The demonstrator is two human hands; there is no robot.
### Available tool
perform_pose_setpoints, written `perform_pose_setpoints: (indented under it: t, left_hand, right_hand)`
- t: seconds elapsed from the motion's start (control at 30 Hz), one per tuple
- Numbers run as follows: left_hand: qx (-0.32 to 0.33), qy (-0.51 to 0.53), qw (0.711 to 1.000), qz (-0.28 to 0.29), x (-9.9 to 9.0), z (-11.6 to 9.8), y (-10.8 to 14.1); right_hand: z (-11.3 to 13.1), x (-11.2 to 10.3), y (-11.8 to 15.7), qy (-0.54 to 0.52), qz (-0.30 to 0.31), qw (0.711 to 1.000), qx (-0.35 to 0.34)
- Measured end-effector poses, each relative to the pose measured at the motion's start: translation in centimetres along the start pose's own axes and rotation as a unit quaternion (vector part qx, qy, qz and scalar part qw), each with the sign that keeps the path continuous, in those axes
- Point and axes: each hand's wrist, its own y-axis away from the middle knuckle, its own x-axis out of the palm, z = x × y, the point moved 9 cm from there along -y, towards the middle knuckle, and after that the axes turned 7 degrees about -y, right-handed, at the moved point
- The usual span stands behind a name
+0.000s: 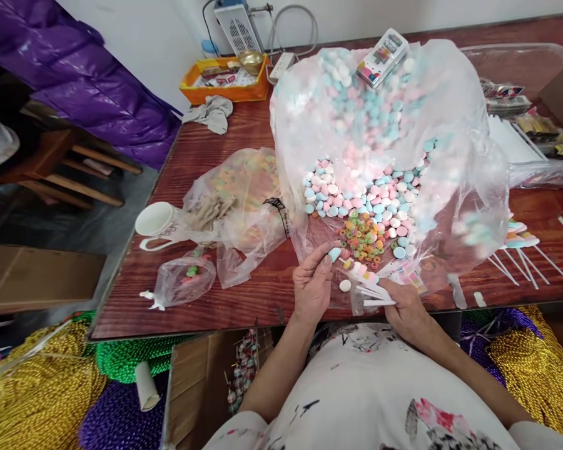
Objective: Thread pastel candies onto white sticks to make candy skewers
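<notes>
My left hand [312, 281] pinches a pale blue marshmallow [334, 254] between thumb and fingertips. In my right hand [406, 309] are several white sticks [374, 295], pointing left. Pink, white and yellow candies [362, 272] sit by the far side of the sticks; I cannot tell how many are threaded on. A lone white marshmallow [345, 285] lies between my hands. Just beyond them is a pile of orange, green and yellow candy rings [363, 237]. Behind it, pink, white and blue marshmallows [380, 194] spill from a big clear plastic bag [304, 119].
Finished-looking candy sticks [520, 240] lie at the right. A white mug [156, 222], a bag of candy rings [248, 181] and a small knotted bag [185, 278] are at the left. An orange tray [244, 92] stands behind, with a clear bin [520, 53] at the back right.
</notes>
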Motion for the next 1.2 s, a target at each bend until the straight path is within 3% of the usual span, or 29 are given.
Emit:
perform_pose_setpoints:
  t: [0.2, 0.4, 0.6, 0.97, 1.2]
  left_hand:
    - [0.031, -0.043, 0.998, 0.017, 0.0, 0.4, 0.4]
    - [0.07, -0.14, 0.988, -0.004, -1.1, 0.9, 0.4]
    - [0.089, -0.153, 0.984, -0.016, -0.8, 1.0, 1.0]
    - [0.187, -0.275, 0.942, 0.046, 0.4, -1.4, 1.9]
    - [0.115, -0.252, 0.96, 0.034, -0.2, 0.8, 2.4]
  right_hand:
    - [0.0, -0.1, 0.0, 0.002, -0.004, 1.0, 0.0]
    - [0.6, -0.4, 0.0, -0.007, -0.014, 1.0, -0.008]
    - [0.9, -0.3, 0.1, -0.033, -0.019, 0.999, -0.005]
    - [1.5, -0.1, -0.1, -0.03, -0.01, 0.999, -0.013]
    - [1.0, 0.4, -0.1, -0.003, -0.015, 1.0, -0.008]
